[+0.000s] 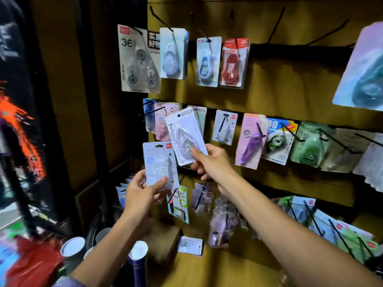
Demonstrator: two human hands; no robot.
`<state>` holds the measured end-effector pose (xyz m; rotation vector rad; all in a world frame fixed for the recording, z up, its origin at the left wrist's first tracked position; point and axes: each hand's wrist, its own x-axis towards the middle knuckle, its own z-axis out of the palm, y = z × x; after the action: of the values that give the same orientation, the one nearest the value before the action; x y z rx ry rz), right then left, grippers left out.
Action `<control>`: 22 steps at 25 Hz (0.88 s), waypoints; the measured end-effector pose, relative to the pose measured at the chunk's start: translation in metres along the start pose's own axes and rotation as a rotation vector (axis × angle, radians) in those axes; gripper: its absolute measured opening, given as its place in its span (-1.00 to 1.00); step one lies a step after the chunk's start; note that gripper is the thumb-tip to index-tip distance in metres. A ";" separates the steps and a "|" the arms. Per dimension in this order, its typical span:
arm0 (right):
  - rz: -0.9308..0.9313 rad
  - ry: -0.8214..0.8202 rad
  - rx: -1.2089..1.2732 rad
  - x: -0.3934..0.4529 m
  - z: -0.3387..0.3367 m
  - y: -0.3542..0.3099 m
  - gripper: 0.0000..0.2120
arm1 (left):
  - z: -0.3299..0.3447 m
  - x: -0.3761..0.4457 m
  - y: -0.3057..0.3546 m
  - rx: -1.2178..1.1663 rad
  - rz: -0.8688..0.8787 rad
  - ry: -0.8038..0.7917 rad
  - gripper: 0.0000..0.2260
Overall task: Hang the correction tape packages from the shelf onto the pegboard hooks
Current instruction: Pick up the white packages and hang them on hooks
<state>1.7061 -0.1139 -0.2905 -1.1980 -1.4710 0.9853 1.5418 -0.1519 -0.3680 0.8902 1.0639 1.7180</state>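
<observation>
— Item one: what do we hold in the right hand (209,162)?

— One white package (187,136) marked "Moon", a clear correction tape under its blister. We pinch its lower right corner between thumb and curled fingers. It is tilted, top leaning left, raised in front of the middle row of the pegboard (290,83), its punched hole just beside a black hook (154,110) but not on it.

— Item two, the left hand (143,193)?

— One pale blue-grey package (160,164) with a red logo at its top right corner, held nearly upright. Our thumb lies across its lower front and the fingers curl behind. Its upper right corner sits next to the white package's lower edge; we cannot tell whether they touch.

— Stock already hanging?

— Top row: a large card (136,59) printed "36", two blue packs, one red pack (234,63). Middle row: pink packs behind the white package, a purple pack (251,141), green packs further right. Lower row: several more, partly hidden by our right forearm.

— Still on the shelf?

— One small package (190,245) lying flat on the brown shelf (165,241) below the board, well apart from both hands.

— Other entries?

— White-capped tubes (137,253) at lower left, beside a red bag (35,264).
</observation>
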 end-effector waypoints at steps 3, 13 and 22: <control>0.018 0.065 -0.010 0.009 0.013 -0.004 -0.85 | -0.009 0.001 0.000 -0.020 0.002 -0.006 -0.80; -0.417 0.415 -0.190 0.050 0.015 0.018 -0.81 | -0.007 0.017 0.002 -0.084 0.028 -0.046 -0.81; 0.004 0.175 -0.276 0.131 0.019 0.030 -0.39 | -0.011 0.056 -0.015 -0.084 -0.004 -0.050 -0.74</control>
<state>1.6869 0.0197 -0.2994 -1.4465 -1.4968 0.6740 1.5180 -0.0986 -0.3794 0.8729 0.9529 1.7154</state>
